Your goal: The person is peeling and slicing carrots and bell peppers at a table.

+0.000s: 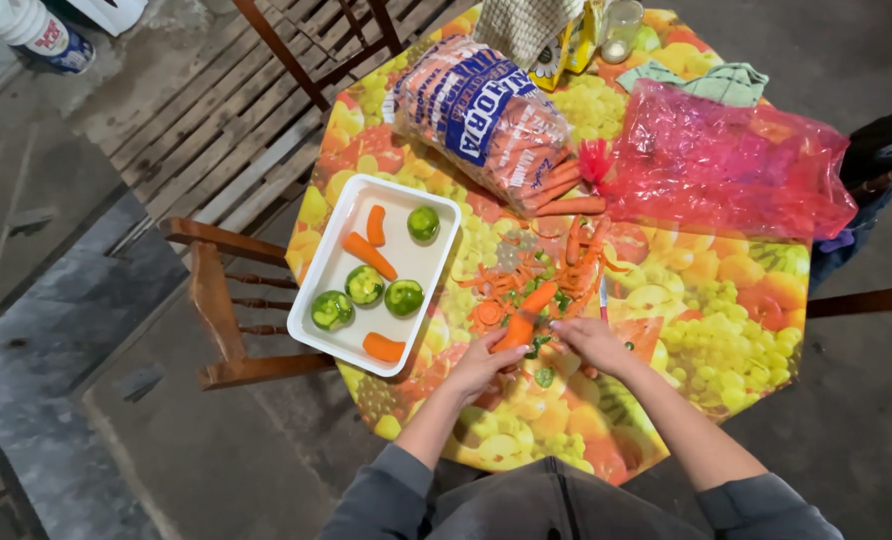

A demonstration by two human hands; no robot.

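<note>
Head view: L hand [481, 362] grips carrot [524, 317]; R hand [591, 342] grip unclear. Risk: fingers near working end, nick likely.

The scene was evenly and fairly brightly lit, the light falling from above with no hard beam. Shadows stayed soft: a faint one lay under the white tray [338, 262] toward seven o'clock, and the wooden chair [216, 300] threw only a dull smudge on the grey floor [86, 330]. The pink plastic bag [726, 160] at two o'clock showed small glints of glare on its creases. The centre was sharp; the carrot peelings [526, 275] read clearly. Toward the edges the wide lens bent lines outward, and the corners at ten and four o'clock were darker and softer. The hands showed slight motion blur.
</note>
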